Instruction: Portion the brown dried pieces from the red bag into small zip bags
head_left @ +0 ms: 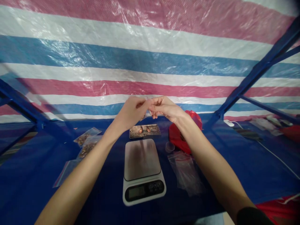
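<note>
My left hand [134, 109] and my right hand [165, 107] meet above the far side of the table. The fingers of both are closed in a pinch on a small piece of clear plastic [148, 114]. It looks like a plastic bag, mostly hidden by the fingers. Below them lies a card [144, 131] with a wood-like picture and two brown shapes. Nearer to me stands a kitchen scale [142, 159] with a bare metal plate; its display cannot be read.
Zip bags of brown pieces [87, 144] lie left. At right are a red bag [179, 137], a small clear round cup [170, 147] and flat clear zip bags [187, 172]. Blue frame bars [248, 78] flank the blue table [105, 190], before a striped sheet [140, 59].
</note>
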The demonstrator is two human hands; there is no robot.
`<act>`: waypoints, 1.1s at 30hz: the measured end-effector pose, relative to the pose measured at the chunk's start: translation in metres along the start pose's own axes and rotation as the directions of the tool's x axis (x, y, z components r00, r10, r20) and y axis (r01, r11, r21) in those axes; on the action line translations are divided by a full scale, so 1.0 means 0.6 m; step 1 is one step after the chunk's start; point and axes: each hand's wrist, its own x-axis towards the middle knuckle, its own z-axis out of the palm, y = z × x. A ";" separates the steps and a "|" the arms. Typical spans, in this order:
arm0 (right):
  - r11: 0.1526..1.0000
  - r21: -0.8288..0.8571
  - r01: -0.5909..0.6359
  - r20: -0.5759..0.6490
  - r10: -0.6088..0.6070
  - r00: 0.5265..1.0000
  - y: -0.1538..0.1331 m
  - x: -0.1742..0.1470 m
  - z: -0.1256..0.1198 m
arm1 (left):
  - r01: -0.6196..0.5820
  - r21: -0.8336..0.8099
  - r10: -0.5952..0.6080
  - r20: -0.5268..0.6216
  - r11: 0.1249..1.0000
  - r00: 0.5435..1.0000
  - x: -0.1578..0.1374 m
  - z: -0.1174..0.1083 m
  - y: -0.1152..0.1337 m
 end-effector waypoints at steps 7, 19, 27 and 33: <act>0.995 -0.099 0.018 0.016 -0.016 1.000 0.011 0.013 0.011 | 0.210 -0.324 -0.142 0.222 0.922 0.965 0.012 0.020 -0.060; 0.987 -0.159 0.028 0.008 -0.027 1.000 0.008 0.008 0.019 | 0.235 -0.298 -0.176 0.210 0.925 0.962 0.013 -0.012 -0.073; 0.966 -0.260 0.006 0.014 -0.002 1.000 0.004 0.006 0.026 | 0.128 -0.091 -0.097 0.290 0.988 0.952 0.008 -0.039 -0.071; 0.740 -0.671 0.036 -0.150 -0.183 0.972 0.006 0.010 0.042 | 0.081 0.288 -0.106 0.073 0.954 0.992 0.005 -0.022 -0.062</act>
